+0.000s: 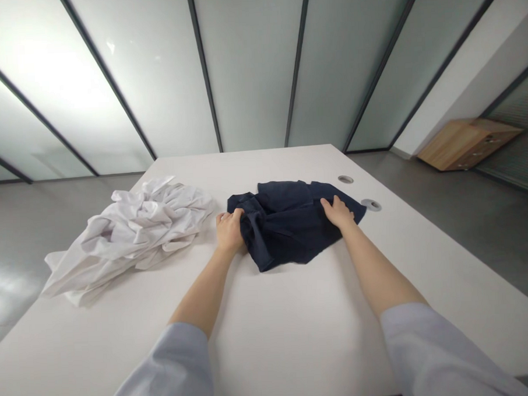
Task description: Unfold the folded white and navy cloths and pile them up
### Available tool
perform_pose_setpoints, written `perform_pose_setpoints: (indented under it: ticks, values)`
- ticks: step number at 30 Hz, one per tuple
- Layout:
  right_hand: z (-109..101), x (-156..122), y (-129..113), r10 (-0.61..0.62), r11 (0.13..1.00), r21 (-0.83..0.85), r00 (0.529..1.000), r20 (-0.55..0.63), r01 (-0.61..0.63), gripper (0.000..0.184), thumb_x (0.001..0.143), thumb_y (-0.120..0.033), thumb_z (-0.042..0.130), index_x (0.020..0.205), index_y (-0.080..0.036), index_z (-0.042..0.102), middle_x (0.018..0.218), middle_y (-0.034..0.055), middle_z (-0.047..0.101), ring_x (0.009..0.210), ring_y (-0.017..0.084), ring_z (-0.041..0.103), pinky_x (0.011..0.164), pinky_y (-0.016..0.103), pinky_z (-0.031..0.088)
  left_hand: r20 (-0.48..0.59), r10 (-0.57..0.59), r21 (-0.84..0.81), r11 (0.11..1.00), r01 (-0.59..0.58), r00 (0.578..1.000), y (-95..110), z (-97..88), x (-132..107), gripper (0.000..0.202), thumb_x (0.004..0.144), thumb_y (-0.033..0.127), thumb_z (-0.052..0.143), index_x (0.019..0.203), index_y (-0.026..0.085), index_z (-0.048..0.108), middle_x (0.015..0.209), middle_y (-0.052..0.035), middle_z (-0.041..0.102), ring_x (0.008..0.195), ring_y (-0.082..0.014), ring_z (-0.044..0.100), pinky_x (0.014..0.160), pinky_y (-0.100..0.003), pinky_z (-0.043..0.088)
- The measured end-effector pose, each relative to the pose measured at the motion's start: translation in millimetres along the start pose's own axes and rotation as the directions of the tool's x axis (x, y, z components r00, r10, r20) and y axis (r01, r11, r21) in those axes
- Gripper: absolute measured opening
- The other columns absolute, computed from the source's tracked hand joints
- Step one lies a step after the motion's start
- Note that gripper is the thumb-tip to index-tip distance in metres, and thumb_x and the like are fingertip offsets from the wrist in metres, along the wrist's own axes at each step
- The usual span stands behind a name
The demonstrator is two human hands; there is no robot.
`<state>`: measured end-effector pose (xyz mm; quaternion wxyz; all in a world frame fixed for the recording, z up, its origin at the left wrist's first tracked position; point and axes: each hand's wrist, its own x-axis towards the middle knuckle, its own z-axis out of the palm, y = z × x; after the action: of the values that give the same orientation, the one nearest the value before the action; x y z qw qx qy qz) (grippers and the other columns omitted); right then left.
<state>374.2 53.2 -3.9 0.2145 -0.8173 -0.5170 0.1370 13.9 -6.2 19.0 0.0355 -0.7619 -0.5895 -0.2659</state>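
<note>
A dark navy garment (292, 232), shaped somewhat like a pair of shorts, lies across the middle of the white table. Its left end is bunched, with a band-like folded edge, while the right part spreads flatter. My left hand (230, 228) is closed on the bunched left end, fingers wrapped round the cloth. At the right end, my right hand (338, 212) grips the cloth with the thumb on top; some of its fingers are hidden. To the left of my left hand lies a crumpled heap of white cloth (146, 220), apart from the navy garment.
The white table (296, 336) has two round cable holes near its right edge, a farther grommet (345, 179) and a nearer grommet (371, 205). Frosted glass panels (254, 70) stand behind it. A wooden cabinet (463, 142) is on the floor at right.
</note>
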Motion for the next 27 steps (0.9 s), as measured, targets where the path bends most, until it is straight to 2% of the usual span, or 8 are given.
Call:
perform_pose_setpoints:
  ticks: [4,7,10,13,17,21,24,27]
  values:
    - [13.7,0.4,-6.0,-0.089,0.993,0.073,0.994,-0.056,0.093,0.080,0.081,-0.076,0.043,0.138,-0.021,0.053,0.145,0.0211,0.043,0.134,0.046,0.037,0.107,0.071,0.016,0.163,0.255,-0.144,0.962,-0.233,0.953,8.5,4.3,-3.2,0.056,0.071,0.019,0.060,0.126,0.022,0.060,0.139,-0.0123,0.051,0.133,-0.0319,0.040,0.110,-0.048,0.033]
    - [31.6,-10.9,-19.6,-0.309,0.950,0.062,0.951,0.021,0.307,0.064,0.081,-0.072,0.051,0.124,-0.027,0.064,0.147,0.0140,0.044,0.136,0.043,0.034,0.109,0.070,0.016,0.273,0.373,-0.243,0.919,-0.311,0.887,16.8,9.9,-6.1,0.055,0.071,0.017,0.061,0.126,0.019,0.060,0.150,-0.0123,0.041,0.141,-0.0298,0.033,0.115,-0.047,0.029]
    - [44.5,-28.1,-38.7,-0.526,0.850,0.070,0.831,0.180,0.522,0.042,0.085,-0.055,0.059,0.115,-0.027,0.069,0.144,0.0107,0.049,0.136,0.039,0.038,0.111,0.066,0.020,0.334,0.361,-0.287,0.919,-0.271,0.871,24.3,14.7,-7.9,0.052,0.076,0.029,0.062,0.126,0.017,0.058,0.148,-0.0152,0.045,0.137,-0.0293,0.040,0.114,-0.047,0.032]
    - [47.2,-46.1,-57.1,-0.675,0.736,0.215,0.674,0.300,0.642,0.030,0.085,-0.035,0.060,0.110,-0.024,0.071,0.136,0.0095,0.058,0.130,0.032,0.047,0.112,0.057,0.027,0.295,0.277,-0.264,0.943,-0.200,0.915,31.4,18.2,-10.6,0.080,0.070,0.042,0.070,0.140,0.014,0.043,0.151,-0.0200,0.038,0.139,-0.0332,0.037,0.112,-0.050,0.033]
    - [39.4,-66.7,-70.7,-0.744,0.667,0.467,0.550,0.380,0.581,0.029,0.080,-0.020,0.054,0.102,-0.021,0.073,0.115,0.0058,0.071,0.111,0.025,0.061,0.104,0.042,0.042,0.188,0.186,-0.168,0.973,-0.155,0.964,40.7,18.4,-11.6,0.114,0.060,0.045,0.079,0.153,0.016,0.019,0.161,-0.0223,0.008,0.146,-0.0418,0.011,0.111,-0.058,0.027]
    - [27.0,-79.0,-73.3,-0.751,0.652,0.618,0.490,0.443,0.440,0.024,0.074,-0.020,0.051,0.081,-0.021,0.073,0.095,0.0024,0.075,0.093,0.023,0.066,0.096,0.038,0.047,0.248,0.353,-0.091,0.935,-0.341,0.902,47.7,12.7,3.1,0.100,0.063,0.043,0.079,0.150,0.027,0.031,0.163,-0.0133,0.011,0.147,-0.0418,0.007,0.114,-0.062,0.014]
    - [16.4,-72.1,-64.0,-0.717,0.632,0.713,0.578,0.389,0.304,0.021,0.072,-0.025,0.050,0.073,-0.020,0.071,0.086,0.0031,0.075,0.090,0.024,0.067,0.094,0.039,0.048,0.414,0.432,-0.140,0.900,-0.412,0.801,51.7,11.8,20.8,0.089,0.067,0.044,0.075,0.147,0.033,0.038,0.157,-0.0093,0.031,0.143,-0.0373,0.026,0.112,-0.058,0.024]
    - [7.4,-50.0,-39.2,-0.501,0.519,0.841,0.851,0.155,0.152,0.020,0.071,-0.030,0.051,0.075,-0.020,0.067,0.077,0.0053,0.073,0.086,0.023,0.069,0.089,0.039,0.050,0.508,0.397,-0.168,0.916,-0.364,0.764,56.1,16.0,31.4,0.079,0.067,0.041,0.072,0.141,0.032,0.047,0.138,-0.0096,0.052,0.126,-0.0349,0.046,0.103,-0.053,0.040]
